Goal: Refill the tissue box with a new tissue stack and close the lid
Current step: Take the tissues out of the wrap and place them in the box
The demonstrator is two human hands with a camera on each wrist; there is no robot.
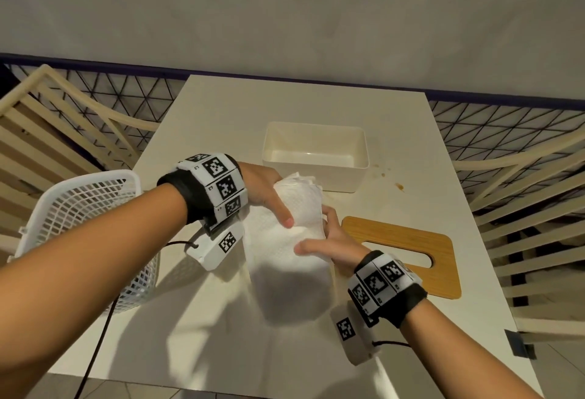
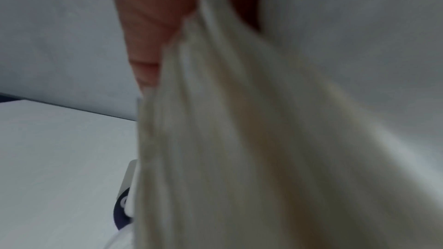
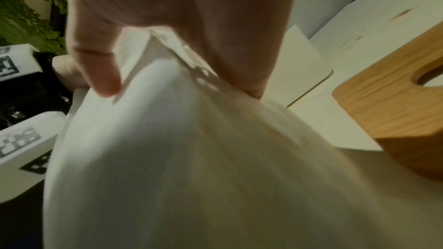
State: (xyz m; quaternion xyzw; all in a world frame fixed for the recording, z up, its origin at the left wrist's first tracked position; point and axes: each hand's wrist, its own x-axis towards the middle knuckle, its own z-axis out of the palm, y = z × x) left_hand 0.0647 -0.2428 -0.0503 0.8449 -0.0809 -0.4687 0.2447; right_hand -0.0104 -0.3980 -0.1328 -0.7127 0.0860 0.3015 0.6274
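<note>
A white tissue stack is held above the table, just in front of the open white tissue box, which is empty. My left hand grips the stack's far left side, thumb on top. My right hand grips its right side, thumb across the top. The wooden lid with a slot lies flat on the table to the right. In the left wrist view the tissue stack fills the frame below my fingers. The right wrist view shows the tissue stack, my thumb and the lid.
A white mesh basket stands at the table's left edge. Slatted chairs flank the table on both sides. Small brown stains mark the table right of the box. A wall runs behind.
</note>
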